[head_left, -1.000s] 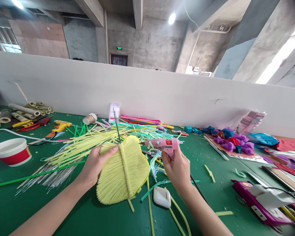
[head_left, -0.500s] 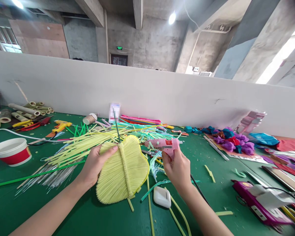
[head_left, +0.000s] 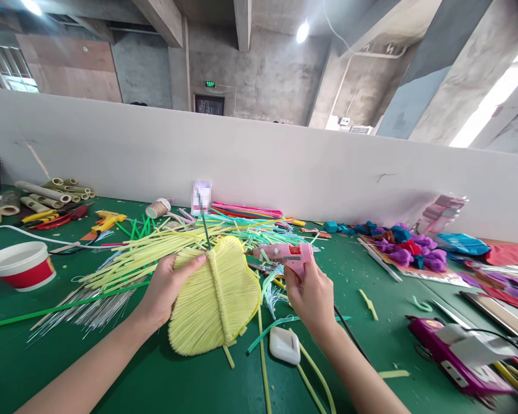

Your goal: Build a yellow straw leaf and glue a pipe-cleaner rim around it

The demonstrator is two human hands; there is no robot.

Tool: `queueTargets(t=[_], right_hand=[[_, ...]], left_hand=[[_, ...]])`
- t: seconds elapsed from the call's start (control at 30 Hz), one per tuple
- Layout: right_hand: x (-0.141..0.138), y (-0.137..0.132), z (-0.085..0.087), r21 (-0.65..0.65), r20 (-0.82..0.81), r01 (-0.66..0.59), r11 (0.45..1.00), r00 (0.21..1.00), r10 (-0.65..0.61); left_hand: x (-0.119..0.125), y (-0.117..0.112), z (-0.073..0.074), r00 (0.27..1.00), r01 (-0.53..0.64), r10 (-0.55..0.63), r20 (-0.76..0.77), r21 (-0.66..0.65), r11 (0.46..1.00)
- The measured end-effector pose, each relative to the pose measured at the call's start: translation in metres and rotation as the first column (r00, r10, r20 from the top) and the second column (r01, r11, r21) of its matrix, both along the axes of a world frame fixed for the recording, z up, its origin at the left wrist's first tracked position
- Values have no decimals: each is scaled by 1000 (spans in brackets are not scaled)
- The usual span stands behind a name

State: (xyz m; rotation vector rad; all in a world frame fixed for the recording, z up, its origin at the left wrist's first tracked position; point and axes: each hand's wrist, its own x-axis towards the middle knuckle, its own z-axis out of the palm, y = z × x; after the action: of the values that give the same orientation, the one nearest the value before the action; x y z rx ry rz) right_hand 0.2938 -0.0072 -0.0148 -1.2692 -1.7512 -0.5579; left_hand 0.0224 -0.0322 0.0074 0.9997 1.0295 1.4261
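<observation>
The left hand (head_left: 164, 290) grips a yellow leaf-shaped piece (head_left: 218, 299) made of thin straws laid side by side, its fingers (head_left: 197, 262) closed on the left upper edge with the thumb pressed on the front face; the piece stands tilted over the green tabletop (head_left: 112, 368), its lower edge close to the surface, a dark green wire (head_left: 204, 230) sticking up from its top. The right hand (head_left: 313, 299) is wrapped tight round the handle of a pink glue gun (head_left: 285, 253), whose nozzle points left, just beside the upper right edge of the leaf piece. A heap of loose yellow straws (head_left: 138, 256) lies behind the left hand, a small white block (head_left: 285, 345) lies below the right hand, and a red and white bowl (head_left: 19, 264) stands well apart at the left. Purple and blue fabric flowers (head_left: 408, 244) lie at the right, near the white partition (head_left: 285, 167)
</observation>
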Motion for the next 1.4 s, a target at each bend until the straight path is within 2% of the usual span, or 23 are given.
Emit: queueTargets(t=[0.77,1.4], right_hand=[[2,0,0,9,41,6,1000,999,-6],[2,0,-3,-30,39,11,999,999,-10]], left_hand=[[-1,1,0,1000,-12,12,-14,18,1000],[-1,2,1,998,-69,69,-3,-1,998]])
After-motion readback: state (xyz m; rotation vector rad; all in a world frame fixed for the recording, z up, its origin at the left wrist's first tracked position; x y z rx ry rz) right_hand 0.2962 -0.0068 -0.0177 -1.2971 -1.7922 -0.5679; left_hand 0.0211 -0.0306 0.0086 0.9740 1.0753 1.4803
